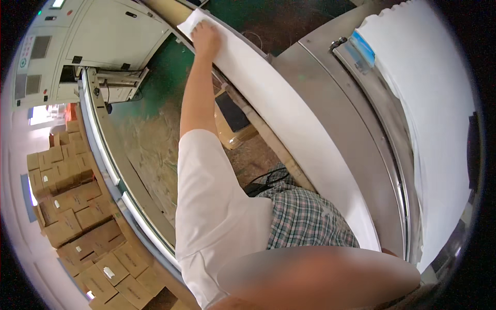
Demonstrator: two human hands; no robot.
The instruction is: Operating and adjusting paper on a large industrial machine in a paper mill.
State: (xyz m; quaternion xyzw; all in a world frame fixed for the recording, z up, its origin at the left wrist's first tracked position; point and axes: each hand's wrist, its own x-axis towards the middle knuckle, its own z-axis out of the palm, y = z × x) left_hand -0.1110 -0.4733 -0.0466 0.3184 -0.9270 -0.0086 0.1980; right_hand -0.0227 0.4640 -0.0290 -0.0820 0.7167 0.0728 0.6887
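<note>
Left hand (205, 37): stretched far out along the long white sheet stack (289, 129), palm down on its far end, fingers curled over the edge as if to pin or square it; whether they actually clamp the paper I cannot tell
Right hand: not in view
White sheet stack: lies along the slanted steel machine table (341, 119), running from the far corner under the hand down toward the person's body, its edge flush with the table's rim, likely so it can be aligned
Second white pile (434, 103): sits on the far side of the steel surface, apart from the first, beside a blue clip-like part (363, 46)
Surroundings: grey control cabinet (93, 36) at upper left, green floor (155, 108) below, brown cardboard boxes (77, 217) stacked at left, well apart from the hand
</note>
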